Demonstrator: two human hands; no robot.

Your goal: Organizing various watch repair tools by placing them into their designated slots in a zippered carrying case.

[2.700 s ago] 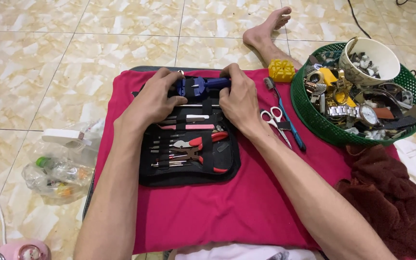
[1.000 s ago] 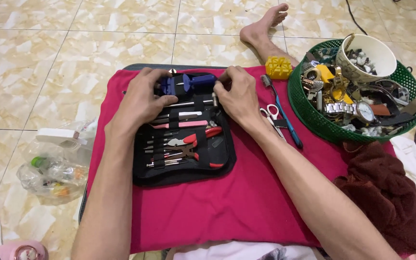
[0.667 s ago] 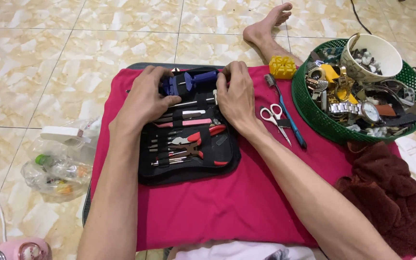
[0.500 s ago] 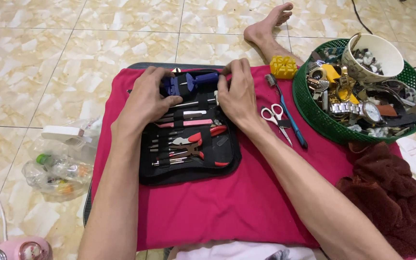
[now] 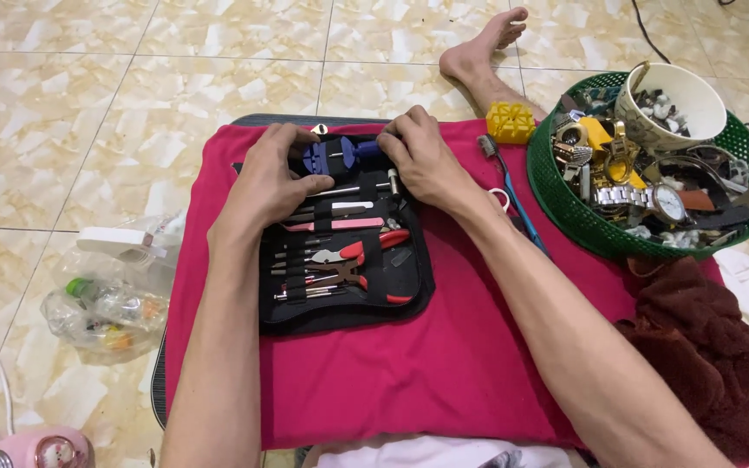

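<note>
Blue link-remover tool (image 5: 340, 156) was gripped at both ends: left hand (image 5: 272, 178) and right hand (image 5: 422, 160), fingers curled closed; steady, level support over the black tool case (image 5: 409, 286) was advisable.

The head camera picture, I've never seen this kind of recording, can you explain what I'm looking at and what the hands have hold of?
One camera on the person's head looks down at their own bare hands. A pink cloth on the tiled floor carries an open black tool case of pliers and small drivers. The left hand and right hand both grip a blue tool at the case's top edge. To the right lie a yellow block and a green basket of watches.
</note>
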